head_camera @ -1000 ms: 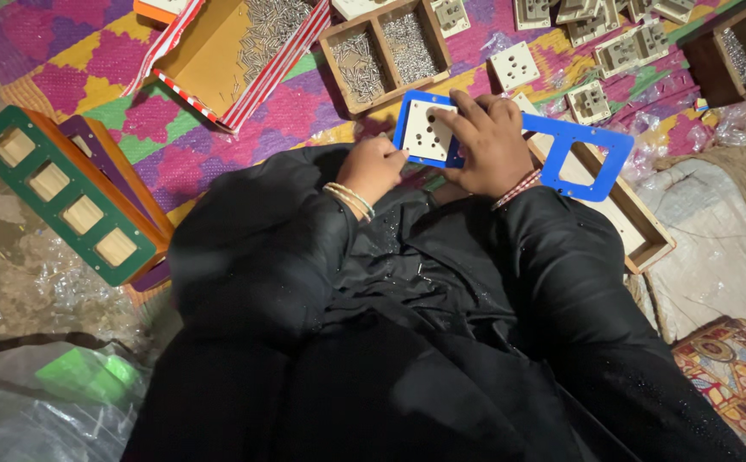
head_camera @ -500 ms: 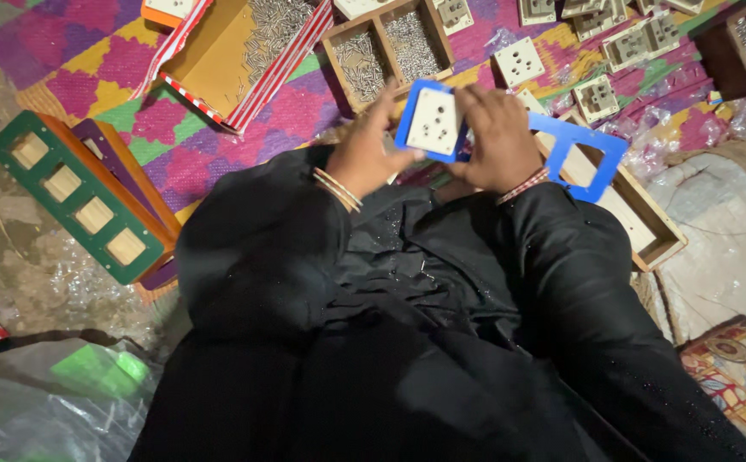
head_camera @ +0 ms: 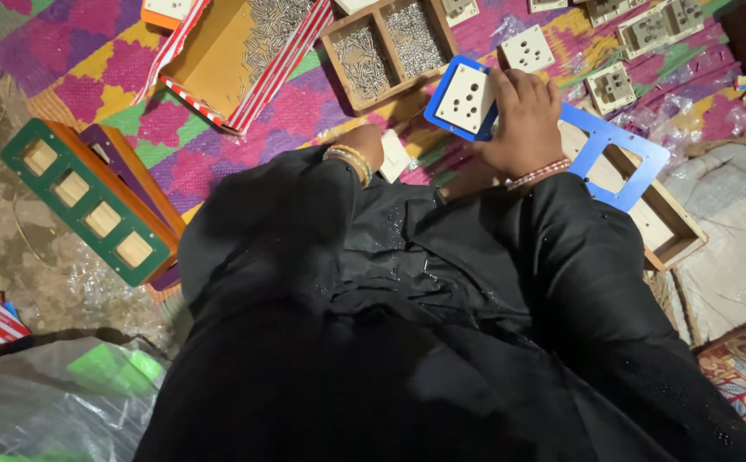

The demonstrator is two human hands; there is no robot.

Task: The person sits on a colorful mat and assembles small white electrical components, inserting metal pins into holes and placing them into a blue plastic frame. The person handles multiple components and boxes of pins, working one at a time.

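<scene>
The blue frame plate (head_camera: 614, 152) is gripped by the right hand (head_camera: 522, 120), whose fingers are closed over its middle bar; a white socket module (head_camera: 464, 97) is seated in the plate's left opening, while the right opening is seen bare above a shallow wooden box (head_camera: 665, 224). The plate is held tilted above the patterned mat (head_camera: 159, 128), not laid flat. The left hand (head_camera: 364, 147) is largely hidden behind the black sleeve; a small white piece (head_camera: 393, 156) is seen just beside it, but whether it is pinched or merely touched cannot be told.

A slip is judged possible: the socket module appears only to be set into the opening, so it could be pushed out or dropped if the plate were tipped further or pressed unevenly. Loose screws in the wooden tray (head_camera: 390, 47) and in the striped cardboard box (head_camera: 236, 51) lie near, and could be scattered if either were knocked by an elbow. A stack of green and orange frames (head_camera: 82, 201) lies well apart to the left
</scene>
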